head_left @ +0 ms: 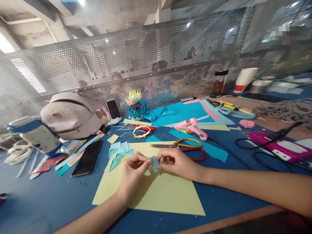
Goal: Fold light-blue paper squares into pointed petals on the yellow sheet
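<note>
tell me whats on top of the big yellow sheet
On the yellow sheet lie folded light-blue pieces, far left, and the blades of the scissors, near the far edge. The left hand and right hand hold a small blue piece over it; what they cover can't be seen.

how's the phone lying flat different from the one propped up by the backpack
The flat phone lies on the table; the propped phone stands tilted up. The flat phone is nearer the camera; the propped phone is farther back, beside the backpack. Both show dark faces.
</note>
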Demonstrator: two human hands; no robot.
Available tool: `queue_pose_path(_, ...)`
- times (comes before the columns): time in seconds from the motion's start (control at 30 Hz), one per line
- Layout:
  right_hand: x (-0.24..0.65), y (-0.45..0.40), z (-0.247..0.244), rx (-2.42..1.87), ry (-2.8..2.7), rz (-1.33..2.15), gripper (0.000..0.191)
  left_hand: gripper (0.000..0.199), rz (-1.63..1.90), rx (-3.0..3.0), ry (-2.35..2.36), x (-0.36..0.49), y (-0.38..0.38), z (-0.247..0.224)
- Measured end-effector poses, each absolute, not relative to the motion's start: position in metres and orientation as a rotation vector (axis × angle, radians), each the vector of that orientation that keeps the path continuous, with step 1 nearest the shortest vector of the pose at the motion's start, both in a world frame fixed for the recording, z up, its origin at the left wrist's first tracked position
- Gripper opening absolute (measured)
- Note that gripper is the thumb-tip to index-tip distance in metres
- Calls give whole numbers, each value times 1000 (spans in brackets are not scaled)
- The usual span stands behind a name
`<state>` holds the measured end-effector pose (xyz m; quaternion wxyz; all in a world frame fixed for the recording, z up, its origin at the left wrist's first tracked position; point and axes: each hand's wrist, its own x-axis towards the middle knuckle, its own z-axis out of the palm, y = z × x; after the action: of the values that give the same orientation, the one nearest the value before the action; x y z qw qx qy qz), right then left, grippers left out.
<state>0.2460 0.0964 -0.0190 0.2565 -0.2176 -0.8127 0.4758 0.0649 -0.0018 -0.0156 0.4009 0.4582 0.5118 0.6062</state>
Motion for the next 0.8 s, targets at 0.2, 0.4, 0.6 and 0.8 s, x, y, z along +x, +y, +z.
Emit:
queue_pose_path(0.2, 245, 94, -17, -593, -2155, 1309, 45, 26, 1538, 1185, 1304, 67, -4, -14)
queue_pose_path(0.4, 245, 93, -16, -605, -2138, 1326, 49, 26, 1548, 1193, 1307, 68, -4, -12)
queue_pose_path(0.6, 244, 95, -16, -618, -2126, 1352, 46, 25, 1575, 1176, 1308, 67, -5, -13)
queue_pose_path(0.8, 244, 94, -15, -617, -2110, 1353, 47, 25, 1547, 1157, 1284, 65, -3, -15)
